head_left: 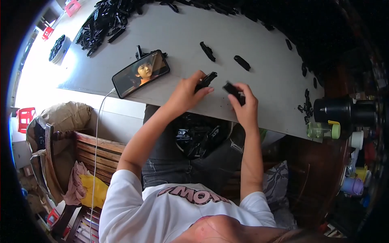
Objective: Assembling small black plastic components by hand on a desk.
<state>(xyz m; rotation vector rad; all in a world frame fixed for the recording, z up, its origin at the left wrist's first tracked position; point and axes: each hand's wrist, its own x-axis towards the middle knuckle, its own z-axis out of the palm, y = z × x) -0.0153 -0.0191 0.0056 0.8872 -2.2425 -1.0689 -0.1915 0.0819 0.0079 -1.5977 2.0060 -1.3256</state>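
Over the near part of the grey table [186, 34], my left hand [187, 92] grips a long black plastic piece [207, 80] between thumb and fingers. A short gap to its right, my right hand [247, 103] pinches another black plastic piece [232, 90]. The two pieces are apart, their ends tilted toward each other. Beyond my hands lie two loose black plastic pieces, one [208, 51] at the middle and one [242, 62] farther right. What exactly these pieces are, I cannot tell.
A phone [141, 74] playing a video leans left of my hands, its white cable [97, 141] hanging down. Black pieces are heaped [103, 26] at the far left. Right stand a black canister [333, 109] and a green-lidded clear bottle [322, 130]. More black parts [198, 139] fill a container at my lap.
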